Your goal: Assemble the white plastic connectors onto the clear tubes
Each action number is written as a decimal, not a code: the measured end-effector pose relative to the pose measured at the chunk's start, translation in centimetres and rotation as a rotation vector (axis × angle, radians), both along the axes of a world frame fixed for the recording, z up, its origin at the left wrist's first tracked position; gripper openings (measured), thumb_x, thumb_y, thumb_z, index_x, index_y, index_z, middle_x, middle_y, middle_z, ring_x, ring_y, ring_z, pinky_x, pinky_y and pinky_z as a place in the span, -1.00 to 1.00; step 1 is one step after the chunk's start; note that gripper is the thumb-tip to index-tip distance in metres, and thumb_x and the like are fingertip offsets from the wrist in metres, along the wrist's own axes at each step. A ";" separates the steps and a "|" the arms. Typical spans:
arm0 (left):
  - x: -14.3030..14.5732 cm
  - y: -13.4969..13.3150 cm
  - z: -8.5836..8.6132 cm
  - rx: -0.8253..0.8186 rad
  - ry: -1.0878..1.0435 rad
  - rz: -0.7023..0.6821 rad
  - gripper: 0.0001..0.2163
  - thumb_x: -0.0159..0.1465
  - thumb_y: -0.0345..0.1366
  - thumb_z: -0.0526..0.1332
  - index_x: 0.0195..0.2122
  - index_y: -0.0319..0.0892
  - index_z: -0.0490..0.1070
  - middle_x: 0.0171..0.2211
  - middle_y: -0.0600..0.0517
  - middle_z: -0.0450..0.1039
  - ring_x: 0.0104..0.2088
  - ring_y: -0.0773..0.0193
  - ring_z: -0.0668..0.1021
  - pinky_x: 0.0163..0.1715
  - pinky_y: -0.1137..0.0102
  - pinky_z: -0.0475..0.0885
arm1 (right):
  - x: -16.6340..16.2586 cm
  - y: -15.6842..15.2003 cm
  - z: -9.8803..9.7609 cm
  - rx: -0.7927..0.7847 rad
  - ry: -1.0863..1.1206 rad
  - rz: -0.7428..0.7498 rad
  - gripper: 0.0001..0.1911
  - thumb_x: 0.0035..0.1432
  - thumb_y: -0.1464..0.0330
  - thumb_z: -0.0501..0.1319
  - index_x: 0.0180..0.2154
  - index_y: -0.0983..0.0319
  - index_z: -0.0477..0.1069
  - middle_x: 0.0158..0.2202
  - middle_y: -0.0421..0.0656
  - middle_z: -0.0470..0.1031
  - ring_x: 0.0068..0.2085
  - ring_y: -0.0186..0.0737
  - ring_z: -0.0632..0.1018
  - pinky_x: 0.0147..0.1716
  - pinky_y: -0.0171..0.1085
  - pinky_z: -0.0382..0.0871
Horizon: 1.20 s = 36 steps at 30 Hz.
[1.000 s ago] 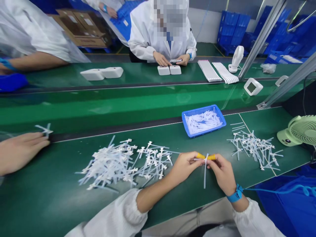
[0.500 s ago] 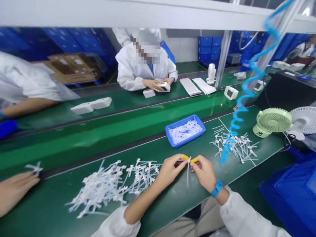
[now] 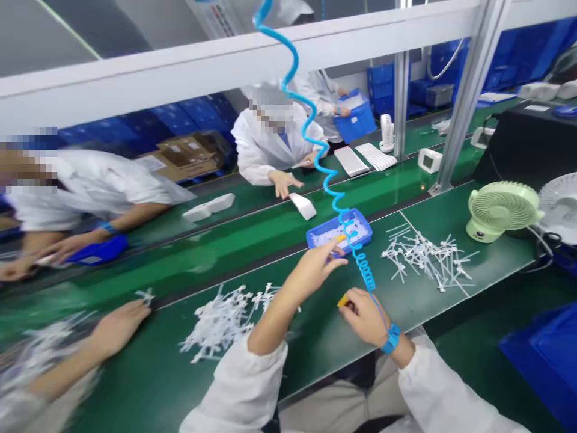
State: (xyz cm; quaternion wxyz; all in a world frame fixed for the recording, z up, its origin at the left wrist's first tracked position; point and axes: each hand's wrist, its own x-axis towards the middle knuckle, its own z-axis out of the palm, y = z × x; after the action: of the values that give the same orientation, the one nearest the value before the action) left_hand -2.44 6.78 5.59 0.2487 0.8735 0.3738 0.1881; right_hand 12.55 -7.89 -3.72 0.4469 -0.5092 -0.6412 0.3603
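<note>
My left hand (image 3: 318,264) is stretched over the near edge of a blue tray (image 3: 315,238). Its fingers are apart, and a yellow finger cot covers the index finger. Small white pieces (image 3: 331,233) fill that tray. Lower right, my right hand (image 3: 366,317) is curled just above the green table, also with a yellow cot; whatever its fingers may hold is hidden. To the left lies a heap of thin whitish strips with small white connectors (image 3: 220,325), partly behind my left forearm. A second, looser pile of such strips (image 3: 424,255) lies to the right.
A blue coiled hose (image 3: 331,174) hangs in front of the tray. A green fan (image 3: 502,210) stands at the right. One co-worker's hand (image 3: 119,328) holds a strip piece at the left; another's hand (image 3: 285,182) is near a white part (image 3: 303,205) across the green belt (image 3: 252,231).
My hands have parted: the left moved up and forward to the tray, while the right stayed low. The strip piece between them is out of sight. The view has shifted, and the hose now crosses the tray.
</note>
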 end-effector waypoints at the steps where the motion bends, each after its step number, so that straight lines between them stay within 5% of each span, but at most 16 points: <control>1: -2.3 0.0 0.3 0.002 0.018 0.032 -0.57 0.46 -0.16 0.29 0.33 -0.06 0.44 -0.04 -0.04 0.69 -0.12 0.12 0.70 0.00 0.28 0.57 | 0.1 -0.1 0.0 0.000 0.013 0.014 -0.84 0.31 0.54 0.27 -0.29 0.16 0.46 -0.30 -0.25 0.48 -0.32 -0.26 0.50 -0.25 -0.32 0.31; 5: -11.5 -0.4 0.8 -0.037 0.193 0.150 -0.65 0.49 -0.12 0.20 0.22 -0.07 0.54 0.01 -0.06 0.70 -0.01 0.05 0.71 0.05 0.24 0.59 | 0.2 -0.2 -0.4 0.021 -0.007 0.053 -0.84 0.38 0.50 0.23 -0.27 0.17 0.47 -0.31 -0.23 0.48 -0.29 -0.23 0.52 -0.25 -0.30 0.30; 9: -16.3 -1.4 -1.5 -0.019 0.325 0.195 -0.63 0.47 -0.10 0.24 0.21 -0.12 0.54 0.20 -0.14 0.61 0.19 -0.05 0.63 0.25 0.10 0.49 | 0.2 -0.1 -1.0 0.036 -0.056 0.094 -0.85 0.40 0.48 0.22 -0.24 0.16 0.50 -0.28 -0.21 0.52 -0.27 -0.21 0.53 -0.23 -0.28 0.31; 14: -16.6 -2.1 -3.9 -0.036 0.336 0.110 -0.69 0.51 -0.13 0.21 0.17 -0.11 0.55 0.18 -0.13 0.61 0.17 0.01 0.62 0.24 0.16 0.49 | 0.4 -0.1 -1.2 0.015 -0.100 0.108 -0.86 0.43 0.43 0.20 -0.23 0.15 0.50 -0.27 -0.19 0.54 -0.25 -0.19 0.55 -0.23 -0.27 0.31; 18: -16.7 -1.8 -3.2 -0.026 0.336 0.176 -0.68 0.56 -0.14 0.10 0.13 -0.12 0.57 0.11 -0.12 0.64 0.08 0.03 0.66 0.13 0.21 0.52 | 0.7 -0.1 -1.2 0.004 -0.108 0.115 -0.84 0.45 0.39 0.18 -0.25 0.15 0.47 -0.29 -0.19 0.53 -0.27 -0.19 0.55 -0.26 -0.28 0.29; 23: -16.3 -1.8 -2.6 -0.065 0.372 0.078 -0.65 0.47 -0.07 0.26 0.18 -0.09 0.54 0.16 -0.11 0.59 0.13 0.01 0.63 0.18 0.22 0.50 | 0.6 0.0 -0.7 0.021 -0.105 0.090 -0.84 0.43 0.42 0.19 -0.27 0.16 0.45 -0.32 -0.22 0.50 -0.31 -0.22 0.52 -0.29 -0.29 0.25; 29: -16.4 -1.3 -3.6 -0.042 0.387 0.085 -0.67 0.38 -0.37 0.15 0.10 -0.11 0.57 0.10 -0.11 0.58 0.10 0.03 0.63 0.18 0.23 0.48 | 0.0 0.2 -0.5 0.005 -0.126 0.035 -0.83 0.34 0.52 0.27 -0.32 0.18 0.43 -0.34 -0.25 0.47 -0.30 -0.24 0.50 -0.29 -0.30 0.21; 36: -17.7 0.2 -5.6 -0.046 0.339 0.173 -0.66 0.38 -0.25 0.12 0.05 -0.12 0.61 0.04 -0.15 0.60 0.04 0.00 0.65 0.10 0.22 0.53 | -0.4 0.6 -0.4 -0.017 -0.154 -0.012 -0.78 0.25 0.59 0.31 -0.37 0.20 0.42 -0.37 -0.28 0.44 -0.31 -0.28 0.49 -0.31 -0.33 0.16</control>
State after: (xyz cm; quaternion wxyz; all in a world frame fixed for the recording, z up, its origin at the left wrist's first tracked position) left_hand -20.12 7.01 0.03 0.1850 0.8513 0.4884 0.0501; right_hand 12.12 -7.32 -4.13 0.3938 -0.5432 -0.6676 0.3229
